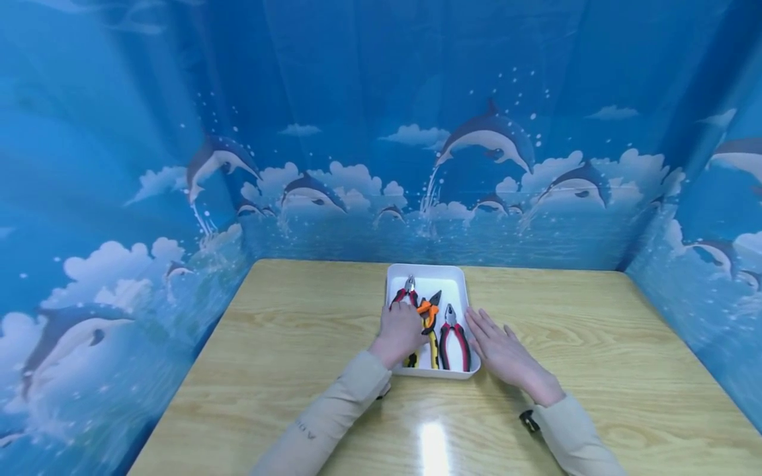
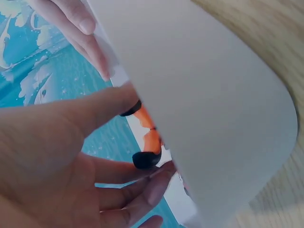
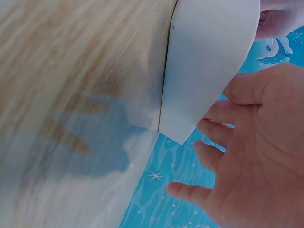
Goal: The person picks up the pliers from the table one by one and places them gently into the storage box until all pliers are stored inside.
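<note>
A white tray (image 1: pixel 430 374) holds several pliers. My left hand (image 1: pixel 402 328) reaches into it and grips a pair of pliers with orange and yellow handles (image 1: pixel 427 314). In the left wrist view, thumb and fingers lie on either side of the orange-and-black part (image 2: pixel 151 141); the tray's wall hides the rest. Red-and-black pliers (image 1: pixel 454 340) lie at the tray's right, and another red-handled pair (image 1: pixel 409 287) sits at the back left, partly covered by my left hand. My right hand (image 1: pixel 505 348) touches the tray's right side with its fingers extended.
The tray stands on a wood-grain table (image 1: pixel 309 324), near its back edge. Behind and at both sides hangs a blue curtain (image 1: pixel 369 132) printed with dolphins. Bright light reflects off the tabletop at the front.
</note>
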Demonstrator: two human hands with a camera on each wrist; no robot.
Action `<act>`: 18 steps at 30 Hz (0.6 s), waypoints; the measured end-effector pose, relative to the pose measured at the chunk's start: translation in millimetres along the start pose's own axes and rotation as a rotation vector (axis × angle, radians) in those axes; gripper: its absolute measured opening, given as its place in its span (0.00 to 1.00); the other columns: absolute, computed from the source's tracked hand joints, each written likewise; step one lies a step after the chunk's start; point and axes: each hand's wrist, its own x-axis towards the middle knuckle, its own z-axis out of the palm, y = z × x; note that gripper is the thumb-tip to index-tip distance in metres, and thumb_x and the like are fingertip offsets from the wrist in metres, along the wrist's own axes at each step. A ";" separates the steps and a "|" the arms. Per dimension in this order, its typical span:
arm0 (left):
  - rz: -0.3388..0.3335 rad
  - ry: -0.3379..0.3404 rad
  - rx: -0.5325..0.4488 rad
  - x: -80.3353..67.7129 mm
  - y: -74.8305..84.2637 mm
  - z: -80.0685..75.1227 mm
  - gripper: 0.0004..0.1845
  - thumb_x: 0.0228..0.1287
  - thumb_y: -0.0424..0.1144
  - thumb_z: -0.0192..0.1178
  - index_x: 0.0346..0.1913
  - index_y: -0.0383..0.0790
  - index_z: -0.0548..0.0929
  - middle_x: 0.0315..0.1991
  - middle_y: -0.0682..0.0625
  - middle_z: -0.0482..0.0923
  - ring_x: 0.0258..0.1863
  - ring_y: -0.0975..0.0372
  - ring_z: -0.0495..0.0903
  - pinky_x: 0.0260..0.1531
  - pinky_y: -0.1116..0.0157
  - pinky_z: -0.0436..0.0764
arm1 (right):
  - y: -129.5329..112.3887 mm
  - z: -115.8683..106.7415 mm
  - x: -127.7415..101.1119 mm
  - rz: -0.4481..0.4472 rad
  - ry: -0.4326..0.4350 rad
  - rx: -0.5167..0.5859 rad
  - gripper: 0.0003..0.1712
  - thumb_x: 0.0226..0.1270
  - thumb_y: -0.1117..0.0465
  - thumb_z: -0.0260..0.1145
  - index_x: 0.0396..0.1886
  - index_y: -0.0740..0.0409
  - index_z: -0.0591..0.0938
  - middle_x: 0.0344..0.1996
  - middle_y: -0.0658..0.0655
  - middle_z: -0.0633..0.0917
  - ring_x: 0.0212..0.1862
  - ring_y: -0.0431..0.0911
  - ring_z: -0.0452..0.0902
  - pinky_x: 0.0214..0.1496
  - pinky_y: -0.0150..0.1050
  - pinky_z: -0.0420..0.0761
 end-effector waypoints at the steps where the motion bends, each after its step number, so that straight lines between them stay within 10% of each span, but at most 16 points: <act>1: -0.004 0.000 -0.004 -0.2 1.1 -0.9 0.39 0.61 0.68 0.63 0.61 0.37 0.82 0.55 0.43 0.81 0.56 0.52 0.78 0.60 0.51 0.75 | 1.2 0.1 -0.2 -0.004 0.002 -0.001 0.33 0.83 0.55 0.48 0.79 0.66 0.57 0.78 0.67 0.57 0.78 0.66 0.49 0.70 0.74 0.52; 18: -0.031 0.086 -0.028 19.6 23.7 5.0 0.31 0.65 0.63 0.62 0.54 0.38 0.85 0.52 0.44 0.83 0.53 0.53 0.78 0.56 0.53 0.76 | -2.2 -4.9 0.0 0.033 -0.022 -0.016 0.32 0.83 0.57 0.49 0.79 0.64 0.57 0.79 0.65 0.56 0.79 0.64 0.48 0.72 0.72 0.52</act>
